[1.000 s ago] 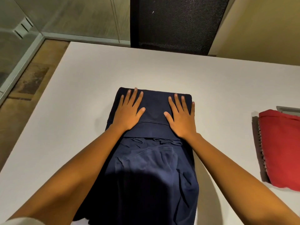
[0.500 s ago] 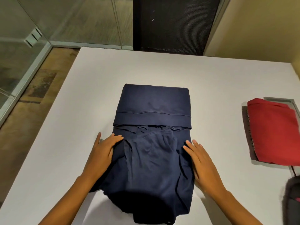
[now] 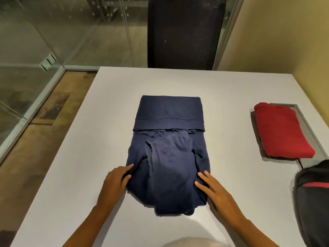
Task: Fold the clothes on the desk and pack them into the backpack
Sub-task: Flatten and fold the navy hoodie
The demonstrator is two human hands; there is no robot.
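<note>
Head view, nearest first: two hands reach onto one white surface (image 3: 85, 157), one on each side of a single navy garment (image 3: 169, 157). On the near left, the left hand (image 3: 115, 180) lies with its fingers close together and nearly straight, their tips against the garment's lower left edge; whether any tip slips under the cloth I cannot tell. Opposite it, the right hand (image 3: 215, 191) rests flat with its fingers spread and straight, its fingertips touching the lower right edge of the same cloth. Neither hand grips or lifts anything.

The navy garment lies in the middle of the surface, between the two hands. Its near part is rumpled, with a loose fold running down the centre, and its far end is turned back into one smooth flat band with a stitched hem. At the near right edge of the view one black backpack (image 3: 313, 196) with a red stripe shows only in part, apart from the navy garment. Further back on the right, one red garment (image 3: 281, 129) sits folded on a grey panel (image 3: 307, 125) set in the surface, well apart from the navy one.

Beyond the far edge stands one black mesh chair (image 3: 183, 32), with glass walls (image 3: 53, 32) to its left
</note>
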